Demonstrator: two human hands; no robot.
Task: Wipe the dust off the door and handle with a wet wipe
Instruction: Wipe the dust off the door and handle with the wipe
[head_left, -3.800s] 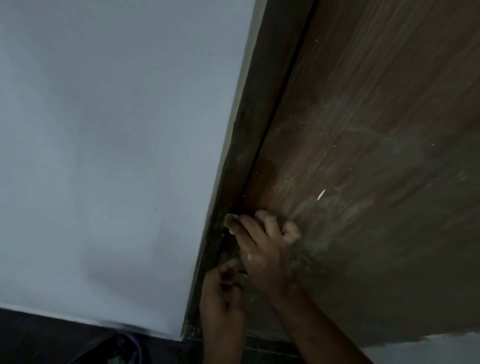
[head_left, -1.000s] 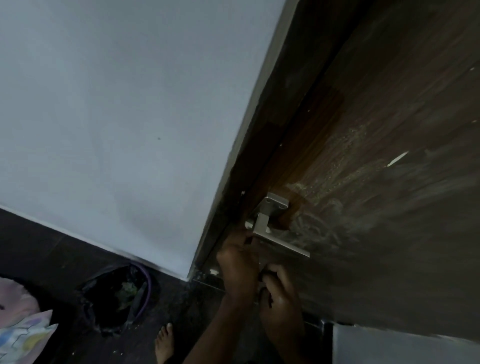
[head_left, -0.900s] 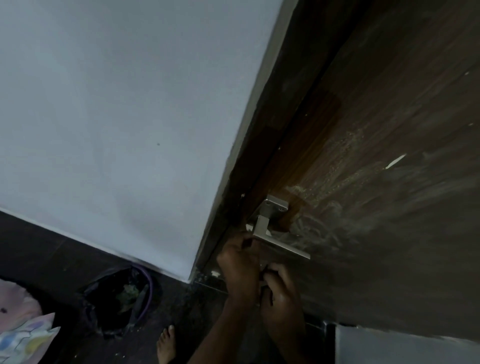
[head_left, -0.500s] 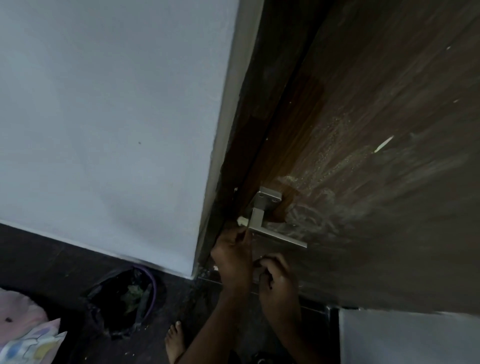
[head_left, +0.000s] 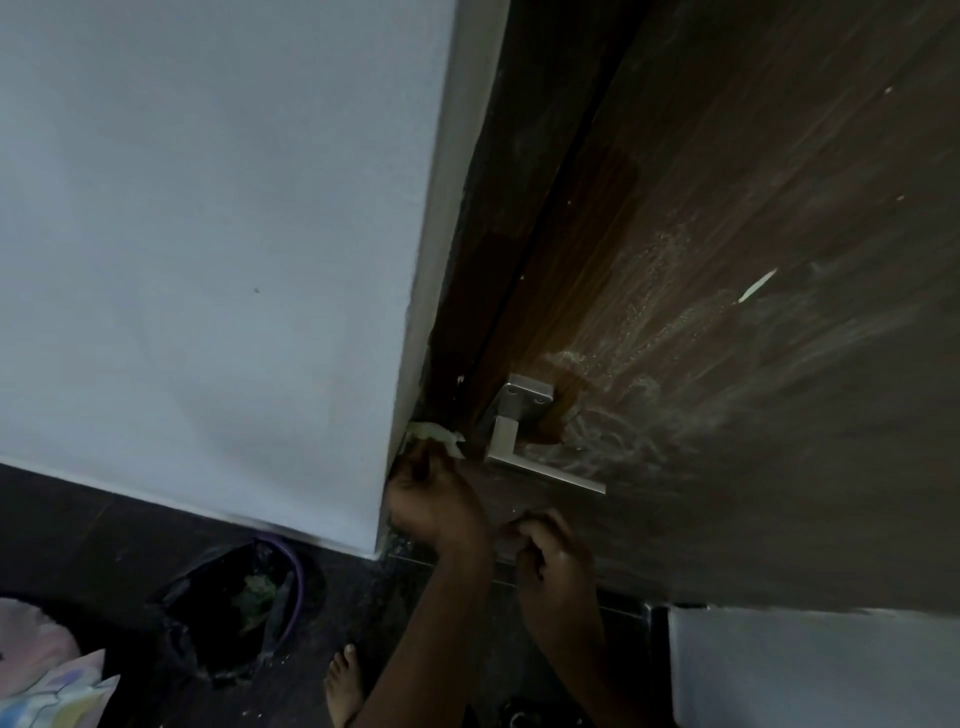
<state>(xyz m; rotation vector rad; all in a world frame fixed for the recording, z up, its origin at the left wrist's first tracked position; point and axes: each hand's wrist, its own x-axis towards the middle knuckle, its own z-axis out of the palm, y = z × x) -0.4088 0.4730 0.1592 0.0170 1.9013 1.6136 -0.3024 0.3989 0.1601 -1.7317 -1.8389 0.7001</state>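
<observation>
Since half a second ago the left hand (head_left: 434, 501) has lifted a little and drawn leftward toward the corner of the white wall (head_left: 208, 260), and the wet wipe (head_left: 434, 436) now shows as a pale crumpled wad above its fingers. The left hand is clenched on that wipe, which sits at the door frame (head_left: 498, 223), just left of the metal handle (head_left: 524, 441). The handle's lever runs rightward above the right hand (head_left: 553, 553). The right hand is curled into a loose fist below the lever; whether it holds anything cannot be told. Above and right of both hands the brown door (head_left: 779, 208) carries pale smeared streaks. Below and left of the left hand stand a dark bin (head_left: 234, 608) and a bare foot (head_left: 345, 680).
</observation>
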